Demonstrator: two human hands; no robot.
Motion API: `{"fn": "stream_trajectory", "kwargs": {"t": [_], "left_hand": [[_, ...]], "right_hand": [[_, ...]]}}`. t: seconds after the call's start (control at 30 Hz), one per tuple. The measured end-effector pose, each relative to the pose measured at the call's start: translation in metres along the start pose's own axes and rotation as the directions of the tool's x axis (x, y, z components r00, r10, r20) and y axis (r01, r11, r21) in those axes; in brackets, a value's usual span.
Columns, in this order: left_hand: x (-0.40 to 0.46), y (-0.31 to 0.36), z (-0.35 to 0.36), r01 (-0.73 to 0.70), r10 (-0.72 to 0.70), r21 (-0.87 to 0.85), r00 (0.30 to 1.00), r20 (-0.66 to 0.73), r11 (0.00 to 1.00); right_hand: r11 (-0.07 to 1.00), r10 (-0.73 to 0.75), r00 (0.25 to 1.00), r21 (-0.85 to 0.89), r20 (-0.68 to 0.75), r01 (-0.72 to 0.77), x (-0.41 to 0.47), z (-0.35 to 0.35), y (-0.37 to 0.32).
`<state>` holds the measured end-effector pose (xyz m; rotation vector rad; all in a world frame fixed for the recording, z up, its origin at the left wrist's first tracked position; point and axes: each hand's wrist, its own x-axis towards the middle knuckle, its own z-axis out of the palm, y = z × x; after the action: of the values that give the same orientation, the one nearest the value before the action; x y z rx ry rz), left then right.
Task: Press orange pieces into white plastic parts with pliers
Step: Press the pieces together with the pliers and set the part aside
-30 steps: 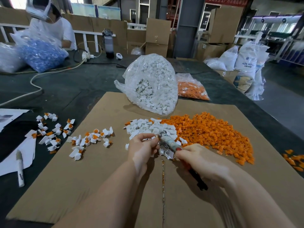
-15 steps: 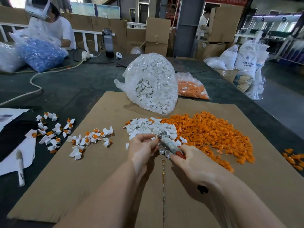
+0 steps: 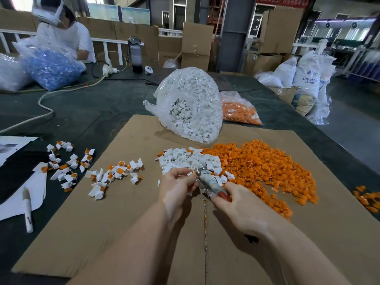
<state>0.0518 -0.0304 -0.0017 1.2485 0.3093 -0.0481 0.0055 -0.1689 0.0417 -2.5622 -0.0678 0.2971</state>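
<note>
The small white plastic part is almost hidden in the left hand (image 3: 178, 183), whose fingertips are curled together and pinch it just in front of the loose heap of white plastic parts (image 3: 189, 160) on the flat brown cardboard sheet (image 3: 102, 233). It is probably very light and stiff, with thin flaps that could snap or skid out under a squeeze, so a hold on its thicker ring body, leaving the socket free for the tool, looks safest. The right hand (image 3: 239, 206) is wrapped around the red-tipped handles of the taped metal pliers (image 3: 209, 183), whose nose meets the left fingertips; whether the jaws are closed on the piece cannot be told.

Finished pieces scattered to the left (image 3: 115, 173) show the look: white, cup-like, with a flat angled tab and an orange plug seated in the ring. The loose pile of small orange plastic pieces (image 3: 263, 167) lies just right of the white heap, touching it. Each seems tiny and slick, easy to fumble.

A clear bag of white parts (image 3: 191, 108) stands behind on the dark counter (image 3: 82, 112).
</note>
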Motion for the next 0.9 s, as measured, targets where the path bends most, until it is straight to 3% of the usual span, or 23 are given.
{"fn": "stream_trajectory", "kwargs": {"t": [0.17, 0.33, 0.47, 0.63, 0.83, 0.9], "left_hand": [[0.000, 0.000, -0.001, -0.003, 0.003, -0.010, 1.000, -0.010, 1.000], [-0.004, -0.003, -0.005, -0.079, 0.079, -0.077, 0.997, -0.009, 0.994], [-0.004, -0.009, -0.011, -0.168, 0.162, 0.092, 0.985, 0.064, 0.981], [-0.007, -0.012, -0.012, -0.271, 0.247, 0.285, 0.962, 0.118, 0.919], [-0.006, -0.017, -0.011, -0.312, 0.291, 0.358, 0.950, 0.113, 0.880], [-0.006, -0.018, -0.010, -0.318, 0.299, 0.363, 0.948, 0.109, 0.876]], "right_hand": [[1.000, -0.018, 0.995, -0.001, -0.096, 0.018, -0.002, 0.005, 0.003], [0.991, 0.061, 0.944, 0.135, -0.325, -0.018, -0.002, 0.005, 0.019], [0.988, 0.076, 0.837, -0.072, -0.541, -0.136, 0.010, -0.003, 0.040], [0.870, 0.075, 0.827, -0.370, -0.557, -0.327, 0.020, -0.004, 0.061], [0.791, 0.036, 0.812, -0.480, -0.583, -0.380, 0.022, 0.006, 0.063], [0.851, -0.091, 0.771, -0.451, -0.630, -0.269, 0.023, 0.010, 0.057]]}}
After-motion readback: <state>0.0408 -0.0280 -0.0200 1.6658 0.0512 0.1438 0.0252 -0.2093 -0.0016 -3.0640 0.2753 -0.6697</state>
